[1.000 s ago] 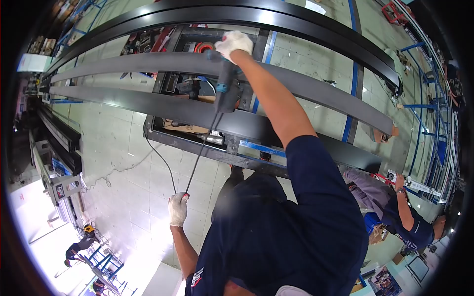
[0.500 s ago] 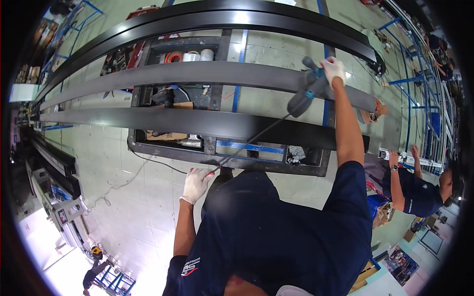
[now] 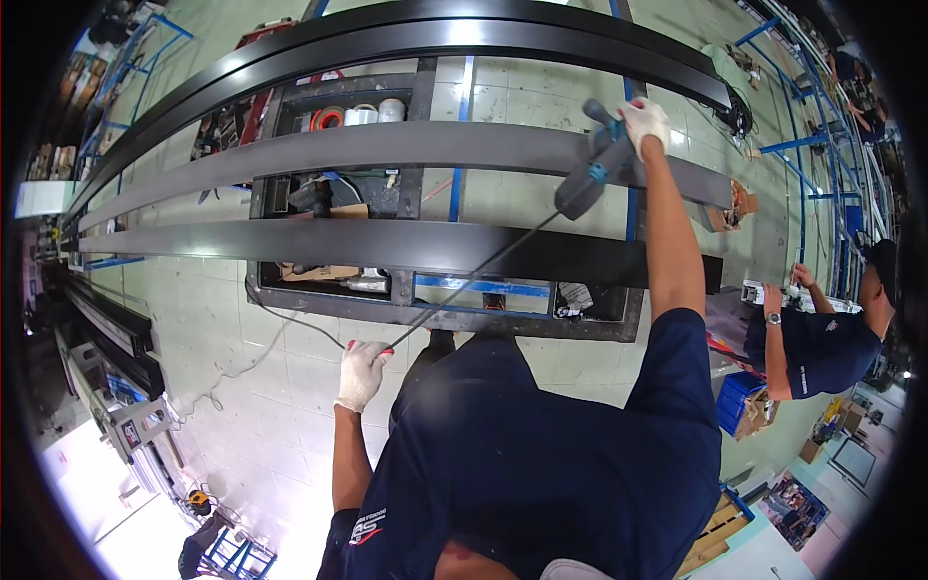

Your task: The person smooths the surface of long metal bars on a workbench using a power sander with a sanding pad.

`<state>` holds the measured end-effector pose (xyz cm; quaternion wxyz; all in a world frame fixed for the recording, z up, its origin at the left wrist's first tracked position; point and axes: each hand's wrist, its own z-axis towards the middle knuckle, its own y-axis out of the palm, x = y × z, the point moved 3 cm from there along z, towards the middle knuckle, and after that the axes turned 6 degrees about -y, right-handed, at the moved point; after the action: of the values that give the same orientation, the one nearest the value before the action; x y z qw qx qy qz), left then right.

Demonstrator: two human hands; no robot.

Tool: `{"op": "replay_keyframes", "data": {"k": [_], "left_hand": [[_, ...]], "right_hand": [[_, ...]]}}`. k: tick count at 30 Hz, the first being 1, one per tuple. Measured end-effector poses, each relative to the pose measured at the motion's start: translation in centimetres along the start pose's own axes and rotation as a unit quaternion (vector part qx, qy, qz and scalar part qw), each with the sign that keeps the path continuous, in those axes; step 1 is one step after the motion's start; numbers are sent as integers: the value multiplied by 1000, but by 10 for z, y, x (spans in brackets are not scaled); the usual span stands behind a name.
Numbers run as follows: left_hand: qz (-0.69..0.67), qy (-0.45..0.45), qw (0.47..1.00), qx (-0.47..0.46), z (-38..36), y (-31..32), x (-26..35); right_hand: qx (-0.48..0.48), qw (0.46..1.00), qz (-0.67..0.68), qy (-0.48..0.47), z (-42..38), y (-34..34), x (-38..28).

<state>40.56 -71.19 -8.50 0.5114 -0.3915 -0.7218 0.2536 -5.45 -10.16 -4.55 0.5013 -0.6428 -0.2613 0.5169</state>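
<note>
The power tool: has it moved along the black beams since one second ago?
Yes. The power tool has moved right along the black beams, away from the tape rolls.

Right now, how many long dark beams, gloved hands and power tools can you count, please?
Long dark beams: 3, one curved, one grey, one black
Gloved hands: 2, left hand, right hand
Power tools: 1, power tool
Total: 6
</note>
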Motion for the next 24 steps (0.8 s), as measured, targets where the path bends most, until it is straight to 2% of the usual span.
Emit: {"op": "replay_keyframes", "data": {"k": [3,8,11,13,15,19,23,24], "left_hand": [[14,-68,998,-9,-19,-11,-32],[-2,-145,989,36,-64,-18,-89],[-11,-199,978,62,-93,-23,-102],[-16,-230,970,72,-107,-25,-103],[-12,-245,965,89,-123,-24,-103],[-12,-272,957,98,-136,-16,-97],[-37,-267,960,71,-126,-6,-88],[-44,-256,964,60,-119,-3,-87]], "right_hand": [[-32,999,13,-26,-20,23,-80],[-92,989,34,-115,-55,84,-221],[-140,973,44,-179,-89,112,-308],[-121,969,95,-192,-111,136,-350],[-170,961,67,-208,-129,140,-382],[-171,957,65,-225,-130,153,-393],[-149,964,66,-210,-106,130,-343],[-169,966,73,-180,-96,123,-323]]}}
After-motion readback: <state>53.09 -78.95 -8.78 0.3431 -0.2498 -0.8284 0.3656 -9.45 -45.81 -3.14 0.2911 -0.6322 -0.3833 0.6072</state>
